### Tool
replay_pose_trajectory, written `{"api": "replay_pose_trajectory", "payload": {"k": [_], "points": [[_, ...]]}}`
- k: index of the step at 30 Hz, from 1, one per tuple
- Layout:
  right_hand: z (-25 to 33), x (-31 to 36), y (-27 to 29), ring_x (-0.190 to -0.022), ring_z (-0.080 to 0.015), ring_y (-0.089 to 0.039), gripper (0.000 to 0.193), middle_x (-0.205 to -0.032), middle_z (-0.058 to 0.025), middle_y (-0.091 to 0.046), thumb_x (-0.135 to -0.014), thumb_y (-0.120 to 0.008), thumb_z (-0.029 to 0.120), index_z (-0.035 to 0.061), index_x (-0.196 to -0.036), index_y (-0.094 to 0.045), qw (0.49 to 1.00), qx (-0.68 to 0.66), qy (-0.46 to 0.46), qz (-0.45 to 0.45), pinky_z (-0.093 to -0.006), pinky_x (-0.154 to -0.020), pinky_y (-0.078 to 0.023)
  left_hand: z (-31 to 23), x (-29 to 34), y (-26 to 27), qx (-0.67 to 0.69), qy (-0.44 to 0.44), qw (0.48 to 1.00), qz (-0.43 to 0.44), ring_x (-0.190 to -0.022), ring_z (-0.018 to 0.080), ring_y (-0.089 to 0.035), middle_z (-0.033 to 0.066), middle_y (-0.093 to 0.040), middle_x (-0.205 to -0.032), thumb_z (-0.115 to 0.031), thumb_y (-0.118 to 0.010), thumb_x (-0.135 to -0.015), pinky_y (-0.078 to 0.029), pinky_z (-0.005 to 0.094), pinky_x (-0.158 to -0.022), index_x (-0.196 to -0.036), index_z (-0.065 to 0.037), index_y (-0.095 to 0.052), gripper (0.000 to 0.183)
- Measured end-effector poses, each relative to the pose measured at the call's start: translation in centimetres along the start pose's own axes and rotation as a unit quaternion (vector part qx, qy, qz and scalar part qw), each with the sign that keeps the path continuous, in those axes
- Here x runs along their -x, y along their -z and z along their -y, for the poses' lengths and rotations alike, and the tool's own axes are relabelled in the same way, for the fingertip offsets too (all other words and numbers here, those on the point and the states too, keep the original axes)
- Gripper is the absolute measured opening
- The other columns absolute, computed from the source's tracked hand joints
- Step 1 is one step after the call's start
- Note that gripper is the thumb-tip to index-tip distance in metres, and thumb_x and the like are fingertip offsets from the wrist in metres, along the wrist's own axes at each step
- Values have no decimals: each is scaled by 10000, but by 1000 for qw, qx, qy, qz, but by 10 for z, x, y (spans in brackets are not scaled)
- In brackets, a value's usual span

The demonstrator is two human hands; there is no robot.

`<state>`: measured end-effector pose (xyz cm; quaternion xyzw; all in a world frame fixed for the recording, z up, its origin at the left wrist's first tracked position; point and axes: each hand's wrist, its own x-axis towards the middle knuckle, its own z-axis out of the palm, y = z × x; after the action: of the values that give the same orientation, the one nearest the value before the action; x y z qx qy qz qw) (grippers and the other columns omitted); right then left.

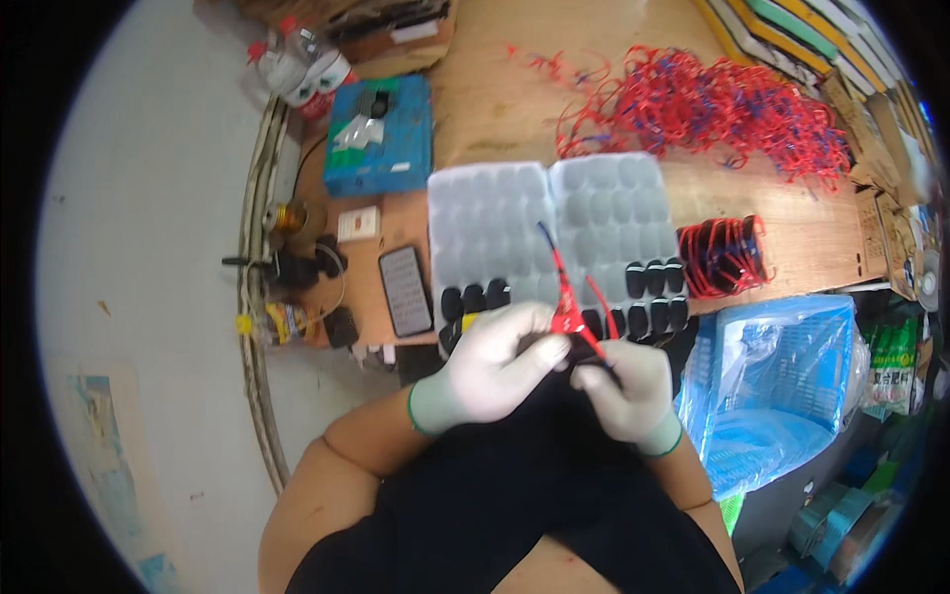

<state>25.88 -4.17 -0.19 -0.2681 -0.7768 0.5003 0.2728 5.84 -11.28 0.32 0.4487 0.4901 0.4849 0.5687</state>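
My left hand (500, 364), in a white glove with a green cuff, is closed in a pinch on a red strip (568, 319) with a dark upper end. My right hand (633, 391), gloved alike, pinches the lower dark end of the same strip. A small black piece shows between the hands, mostly hidden by fingers. Another red length (601, 302) stands up beside my right fingers. Just beyond the hands lies a white moulded tray (495, 213) with rows of hollows. Rounded black pieces (654, 278) fill some near hollows on both sides. Something yellow (469, 321) shows behind my left hand.
A tangled heap of red and blue strips (712, 114) lies at the far right, above a red-and-dark bundle (727, 255). A phone (406, 290), blue box (381, 178) and bottles (302, 74) are left. A blue crate (777, 346) lined with plastic stands right.
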Motion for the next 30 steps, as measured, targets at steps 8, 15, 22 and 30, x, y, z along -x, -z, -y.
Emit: {"api": "replay_pose_trajectory", "payload": {"k": [8,15,22,30], "points": [[4,-5,-21,-575,-164,-645,72,-677,-84,-661,-895,-631,59,-13,-895,-637,989,-74,-102,-76,-283,-557,-491,0,-3,-1,-37,-22,999,10,-841,120,-658,79,-677,-947,-83,-569,-1012,-542,295,-766,-1049,15,-612,114],[24,-1,-22,-512,-277,-610,72,-646,-125,-601,-843,-644,38,2,-904,-634,991,69,-19,-109,-334,-499,-454,-5,0,1,-63,-19,998,24,-777,100,-663,69,-689,-857,-94,-589,-1003,-545,271,-705,-960,22,-619,127],[19,-2,-15,-523,-283,-622,100,-667,-136,-630,-801,-658,15,1,-900,-660,997,23,6,-70,-329,-506,-467,1,1,16,-99,-65,990,72,-822,129,-666,75,-689,-909,-55,-565,-989,-547,294,-757,-1002,25,-641,111],[12,-3,-10,-472,-284,-540,107,-585,-89,-537,-724,-716,44,54,-729,-610,984,106,94,-106,-373,-458,-413,-6,0,2,-103,-56,993,32,-714,149,-594,87,-638,-831,-103,-627,-964,-470,299,-660,-934,-4,-643,105]]}}
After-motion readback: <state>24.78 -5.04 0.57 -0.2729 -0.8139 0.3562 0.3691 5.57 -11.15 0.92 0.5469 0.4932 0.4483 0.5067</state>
